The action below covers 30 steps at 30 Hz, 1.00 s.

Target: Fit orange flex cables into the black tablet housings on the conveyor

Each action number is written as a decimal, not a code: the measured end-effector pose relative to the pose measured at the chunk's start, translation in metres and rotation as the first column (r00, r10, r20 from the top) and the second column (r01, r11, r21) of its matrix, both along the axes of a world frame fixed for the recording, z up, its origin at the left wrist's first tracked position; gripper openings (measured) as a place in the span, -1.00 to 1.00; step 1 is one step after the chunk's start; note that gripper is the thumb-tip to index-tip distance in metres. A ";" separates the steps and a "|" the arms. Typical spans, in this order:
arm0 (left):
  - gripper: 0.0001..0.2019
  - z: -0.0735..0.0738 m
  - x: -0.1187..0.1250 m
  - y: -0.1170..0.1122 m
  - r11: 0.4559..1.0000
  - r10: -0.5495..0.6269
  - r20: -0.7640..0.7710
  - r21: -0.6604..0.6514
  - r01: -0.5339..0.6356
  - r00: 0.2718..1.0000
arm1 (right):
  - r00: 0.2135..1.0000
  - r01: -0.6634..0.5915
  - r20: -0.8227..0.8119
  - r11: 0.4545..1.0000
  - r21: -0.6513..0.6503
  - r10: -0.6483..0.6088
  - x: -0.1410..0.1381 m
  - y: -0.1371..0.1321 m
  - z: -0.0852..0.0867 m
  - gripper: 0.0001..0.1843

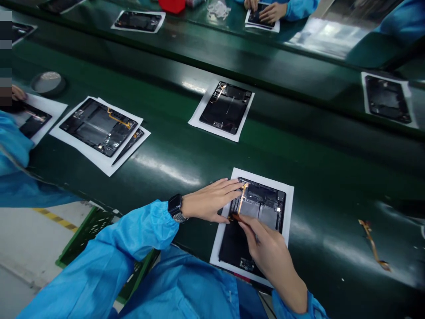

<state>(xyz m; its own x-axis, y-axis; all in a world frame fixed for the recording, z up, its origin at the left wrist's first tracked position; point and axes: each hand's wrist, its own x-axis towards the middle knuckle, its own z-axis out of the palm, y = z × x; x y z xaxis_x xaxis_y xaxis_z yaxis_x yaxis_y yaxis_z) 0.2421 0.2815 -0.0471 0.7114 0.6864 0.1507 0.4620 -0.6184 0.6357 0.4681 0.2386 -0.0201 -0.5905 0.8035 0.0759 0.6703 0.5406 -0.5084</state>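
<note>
In front of me an opened black tablet housing (265, 212) with its inner parts showing lies on a white sheet (288, 208). An orange flex cable (242, 199) runs down its left side. My left hand (212, 199) lies flat with outstretched fingers along the housing's upper left edge, fingertips by the cable's upper end. Thumb and index finger of my right hand (268, 248) are pinched together at the cable's lower end. The exact grip is partly hidden by the fingers.
A loose flex cable (374, 246) lies on the green bench to the right. Another tablet housing (227, 108) lies ahead on paper, and stacked housings (99, 126) are at left. A round dish (48, 83) stands beyond them. Co-workers' hands (269, 12) are at the far bench; a sleeve (15, 146) is at left.
</note>
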 end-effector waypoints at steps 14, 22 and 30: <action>-0.10 0.001 0.003 0.001 1.000 0.012 -0.033 -0.019 -0.013 0.999 | 0.971 -0.181 0.185 0.973 0.141 0.154 -0.014 0.003 0.001 -0.70; -0.10 -0.002 0.002 0.000 1.000 0.006 -0.034 -0.019 -0.007 0.999 | 0.967 -0.181 0.201 0.979 0.094 0.159 -0.012 0.009 0.007 -0.72; -0.10 0.001 0.002 0.001 0.999 -0.007 -0.047 -0.051 0.005 0.999 | 0.960 -0.152 0.256 0.978 0.140 0.112 -0.005 0.006 0.002 -0.75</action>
<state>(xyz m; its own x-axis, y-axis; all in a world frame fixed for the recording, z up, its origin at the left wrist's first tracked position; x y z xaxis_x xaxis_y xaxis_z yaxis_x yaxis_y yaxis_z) 0.2440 0.2829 -0.0463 0.7210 0.6881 0.0818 0.4889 -0.5888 0.6437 0.4629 0.2447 -0.0178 -0.7067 0.7067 0.0339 0.6809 0.6923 -0.2390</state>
